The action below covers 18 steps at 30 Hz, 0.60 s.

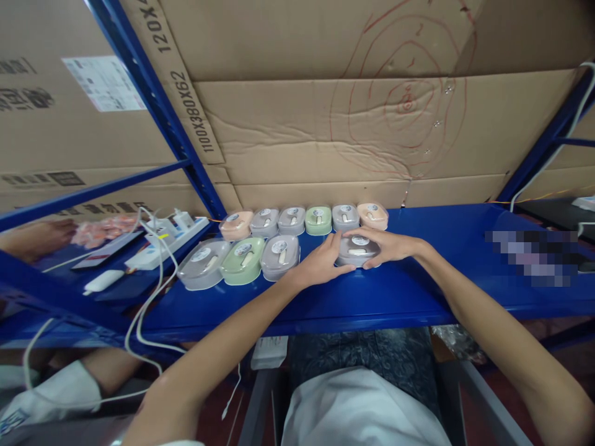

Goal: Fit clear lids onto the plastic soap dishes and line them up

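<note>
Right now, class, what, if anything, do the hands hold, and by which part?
A clear-lidded rounded grey plastic box, cupped at its sides between left hand and right hand.

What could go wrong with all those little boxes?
Two things, maybe. The left hand helps hold a rounded gray plastic box with a clear lid, and its wrist is right by the rounded purplish-gray plastic box in the front row, so it might bump that one. Also, thin white cables droop past the front of the glossy blue shelf near the left forearm; an arm might snag one.
</note>
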Motion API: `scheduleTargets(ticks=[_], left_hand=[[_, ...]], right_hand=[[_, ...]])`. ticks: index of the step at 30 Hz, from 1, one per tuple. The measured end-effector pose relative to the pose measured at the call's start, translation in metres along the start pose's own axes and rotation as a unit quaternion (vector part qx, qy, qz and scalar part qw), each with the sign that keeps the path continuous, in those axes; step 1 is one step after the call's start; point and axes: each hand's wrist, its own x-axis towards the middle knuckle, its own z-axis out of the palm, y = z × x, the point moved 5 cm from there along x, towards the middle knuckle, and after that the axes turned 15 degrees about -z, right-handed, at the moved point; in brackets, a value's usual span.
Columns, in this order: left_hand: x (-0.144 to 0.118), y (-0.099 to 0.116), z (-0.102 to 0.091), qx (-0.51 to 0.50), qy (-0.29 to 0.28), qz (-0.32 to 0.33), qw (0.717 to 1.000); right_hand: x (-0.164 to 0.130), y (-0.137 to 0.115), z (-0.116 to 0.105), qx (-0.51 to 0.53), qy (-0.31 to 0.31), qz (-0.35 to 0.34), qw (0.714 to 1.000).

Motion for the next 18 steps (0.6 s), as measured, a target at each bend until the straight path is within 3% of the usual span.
scheduleTargets(ticks=[5,13,18], left_hand=[[0.000,0.000,0.000,0.001,-0.032,-0.053,0.998],[-0.002,0.001,-0.001,0.015,-0.038,-0.068,0.997],[-0.005,0.012,-0.008,0.052,-0.009,-0.054,0.997]], right_hand=[[0.000,-0.001,0.001,0.002,-0.007,0.001,1.000],[0.001,-0.002,0.000,-0.002,-0.009,0.003,1.000],[0.003,-0.001,0.000,-0.041,0.016,-0.005,0.999]])
